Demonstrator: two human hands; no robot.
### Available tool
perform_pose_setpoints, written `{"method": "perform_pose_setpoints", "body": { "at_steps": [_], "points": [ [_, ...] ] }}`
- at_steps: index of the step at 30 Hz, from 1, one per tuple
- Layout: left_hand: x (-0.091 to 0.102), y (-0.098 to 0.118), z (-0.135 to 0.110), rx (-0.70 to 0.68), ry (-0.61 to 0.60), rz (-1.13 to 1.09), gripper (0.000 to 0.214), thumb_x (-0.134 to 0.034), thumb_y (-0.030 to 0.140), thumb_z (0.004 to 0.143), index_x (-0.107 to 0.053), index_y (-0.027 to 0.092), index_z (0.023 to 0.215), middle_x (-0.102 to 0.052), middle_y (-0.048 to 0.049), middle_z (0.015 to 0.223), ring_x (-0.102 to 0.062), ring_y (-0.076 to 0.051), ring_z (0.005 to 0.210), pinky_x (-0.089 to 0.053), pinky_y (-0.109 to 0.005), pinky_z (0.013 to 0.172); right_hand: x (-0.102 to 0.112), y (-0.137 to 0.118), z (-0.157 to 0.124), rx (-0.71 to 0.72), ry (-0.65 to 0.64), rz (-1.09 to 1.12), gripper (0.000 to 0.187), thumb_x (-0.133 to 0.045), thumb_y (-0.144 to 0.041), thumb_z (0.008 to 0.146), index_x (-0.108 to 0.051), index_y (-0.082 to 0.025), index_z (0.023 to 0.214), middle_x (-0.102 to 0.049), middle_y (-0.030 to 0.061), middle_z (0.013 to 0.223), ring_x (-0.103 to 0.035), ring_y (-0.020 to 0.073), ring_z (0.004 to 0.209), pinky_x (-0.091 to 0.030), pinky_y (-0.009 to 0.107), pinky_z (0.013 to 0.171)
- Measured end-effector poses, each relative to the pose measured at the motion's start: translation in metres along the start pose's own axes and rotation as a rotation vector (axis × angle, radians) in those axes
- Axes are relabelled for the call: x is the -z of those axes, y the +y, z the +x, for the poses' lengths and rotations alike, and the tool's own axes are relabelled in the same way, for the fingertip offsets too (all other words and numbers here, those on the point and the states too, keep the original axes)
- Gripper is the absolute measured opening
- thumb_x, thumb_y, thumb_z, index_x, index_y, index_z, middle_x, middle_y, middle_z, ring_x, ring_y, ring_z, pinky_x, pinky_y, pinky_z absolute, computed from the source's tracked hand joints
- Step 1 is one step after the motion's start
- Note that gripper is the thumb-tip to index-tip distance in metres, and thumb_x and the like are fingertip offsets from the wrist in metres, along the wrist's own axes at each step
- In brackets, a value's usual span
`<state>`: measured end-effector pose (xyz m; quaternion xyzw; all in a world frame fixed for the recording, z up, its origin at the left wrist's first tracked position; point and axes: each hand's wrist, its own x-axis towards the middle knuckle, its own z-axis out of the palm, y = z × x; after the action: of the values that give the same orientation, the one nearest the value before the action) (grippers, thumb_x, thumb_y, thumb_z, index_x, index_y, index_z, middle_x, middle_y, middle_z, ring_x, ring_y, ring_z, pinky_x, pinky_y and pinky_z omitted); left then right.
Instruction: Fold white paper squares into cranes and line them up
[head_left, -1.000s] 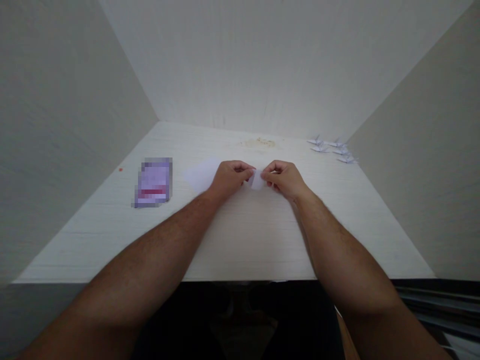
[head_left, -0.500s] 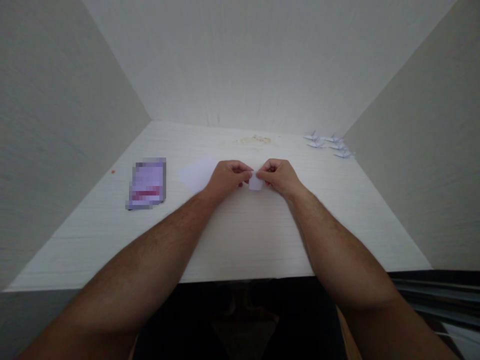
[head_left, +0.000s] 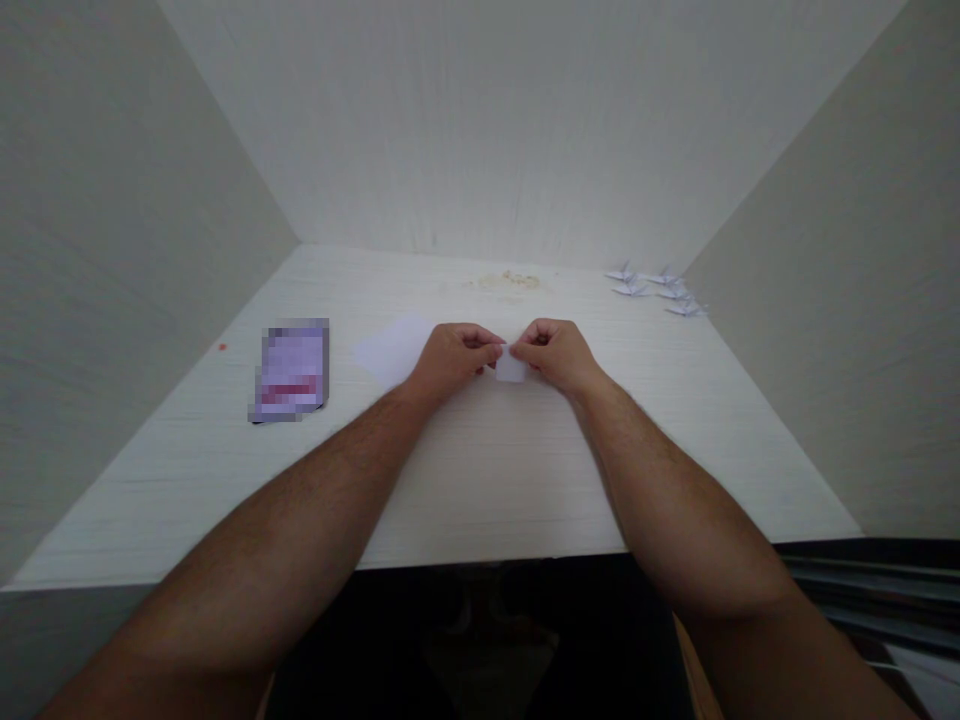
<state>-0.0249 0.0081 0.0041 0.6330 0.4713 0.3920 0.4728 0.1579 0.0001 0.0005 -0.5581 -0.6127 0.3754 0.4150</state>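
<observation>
Obscured parts around the small white paper [head_left: 511, 368]
Its upper edge is covered by the left hand [head_left: 450, 358] and right hand [head_left: 559, 352]; left of it, a pixelated packet [head_left: 291, 370] cannot be read; far right, tiny folded figures [head_left: 656, 290] cannot be made out.

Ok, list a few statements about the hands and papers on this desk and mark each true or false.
The left hand and right hand both pinch a small folded paper. True.
The paper cranes sit at the desk's near left corner. False: the paper cranes lie at the far right corner.
A flat white sheet lies on the desk beside the left hand. True.
The right hand holds the purple packet. False: the purple packet lies flat, left of both hands, untouched.
</observation>
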Motion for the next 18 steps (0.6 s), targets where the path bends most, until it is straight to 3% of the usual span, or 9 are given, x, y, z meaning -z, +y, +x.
{"method": "perform_pose_setpoints", "body": {
  "at_steps": [18],
  "points": [
    [0.0002,-0.0016,0.0008,-0.008,-0.023,-0.007,0.020,-0.074,0.030,0.071,-0.076,0.014,0.082,-0.068,-0.0026,0.063,-0.055,-0.010,0.052,-0.045,-0.023,0.053,-0.0007,-0.0015,-0.0007,-0.005,-0.002,-0.001,0.018,-0.072,-0.031,0.067,-0.060,-0.018,0.064,-0.055,-0.0024,0.057,-0.044,0.0093,0.052,-0.033,0.024,0.050]
  ]
}}
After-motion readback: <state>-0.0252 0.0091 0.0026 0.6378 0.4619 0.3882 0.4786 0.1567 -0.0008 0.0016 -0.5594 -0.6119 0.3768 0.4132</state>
